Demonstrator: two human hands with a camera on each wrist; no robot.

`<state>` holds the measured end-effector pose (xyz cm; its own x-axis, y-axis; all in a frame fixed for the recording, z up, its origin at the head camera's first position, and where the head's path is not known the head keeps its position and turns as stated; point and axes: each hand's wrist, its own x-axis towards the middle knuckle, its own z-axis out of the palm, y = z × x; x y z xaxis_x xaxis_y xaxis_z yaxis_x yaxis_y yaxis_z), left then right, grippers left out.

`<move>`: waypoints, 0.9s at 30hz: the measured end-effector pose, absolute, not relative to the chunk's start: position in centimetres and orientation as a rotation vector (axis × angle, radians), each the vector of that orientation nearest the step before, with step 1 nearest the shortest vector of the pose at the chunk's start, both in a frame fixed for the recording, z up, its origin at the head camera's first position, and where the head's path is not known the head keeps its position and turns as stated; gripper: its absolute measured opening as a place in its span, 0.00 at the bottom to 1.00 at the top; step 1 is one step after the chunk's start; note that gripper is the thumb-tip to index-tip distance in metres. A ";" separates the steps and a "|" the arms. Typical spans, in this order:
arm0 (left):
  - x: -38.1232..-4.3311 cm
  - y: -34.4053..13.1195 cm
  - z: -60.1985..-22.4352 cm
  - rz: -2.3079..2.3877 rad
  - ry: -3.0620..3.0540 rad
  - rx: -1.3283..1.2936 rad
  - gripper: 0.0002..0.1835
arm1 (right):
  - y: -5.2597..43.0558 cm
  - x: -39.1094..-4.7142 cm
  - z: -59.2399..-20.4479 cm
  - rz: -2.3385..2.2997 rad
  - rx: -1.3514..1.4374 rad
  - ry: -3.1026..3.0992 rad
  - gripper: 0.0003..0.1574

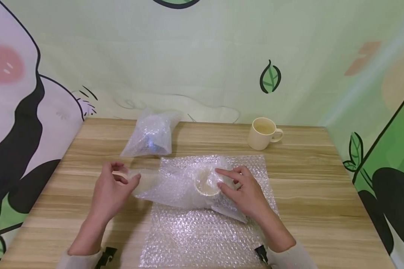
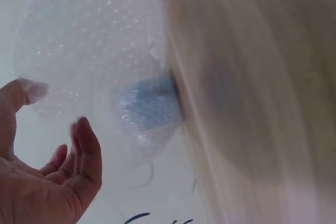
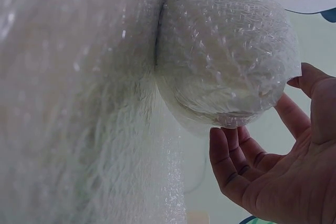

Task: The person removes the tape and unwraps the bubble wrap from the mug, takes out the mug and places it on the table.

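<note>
A mug [image 1: 207, 193] stands upright in the middle of the table, wrapped round in bubble wrap, its pale rim showing. My right hand [image 1: 245, 190] is at its right side, with the index finger and thumb touching the wrap at the mouth. In the right wrist view, the right hand [image 3: 278, 156] is beside the wrapped mug [image 3: 226, 56], fingers spread. A loose end of bubble wrap [image 1: 155, 185] stretches left to my left hand [image 1: 112, 190]. In the left wrist view, the left hand [image 2: 52, 171] has its thumb against the wrap [image 2: 89, 30] and its fingers apart from it.
A flat bubble wrap sheet [image 1: 202, 235] lies under the wrapped mug on the wooden table [image 1: 323, 209]. At the back left sits a bubble-wrapped bundle [image 1: 151, 134] with something blue inside. A bare cream mug [image 1: 260, 136] stands at the back right. A printed backdrop [image 1: 205, 67] rises behind.
</note>
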<state>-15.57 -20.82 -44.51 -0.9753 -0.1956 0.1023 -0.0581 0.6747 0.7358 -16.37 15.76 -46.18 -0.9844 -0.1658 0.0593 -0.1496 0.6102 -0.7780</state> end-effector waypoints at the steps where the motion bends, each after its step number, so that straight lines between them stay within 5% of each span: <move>1: -15.6 -20.8 -44.3 -1.186 -2.697 0.202 0.32 | 15.7 -16.4 -46.2 -1.349 -0.275 2.804 0.25; 9: -15.4 -19.7 -43.1 -1.125 -2.591 0.034 0.36 | 15.7 -16.4 -46.1 -1.346 -0.268 2.806 0.25; 27: -14.5 -14.2 -41.4 -0.991 -2.462 -0.543 0.27 | 15.7 -16.3 -46.1 -1.363 -0.265 2.794 0.24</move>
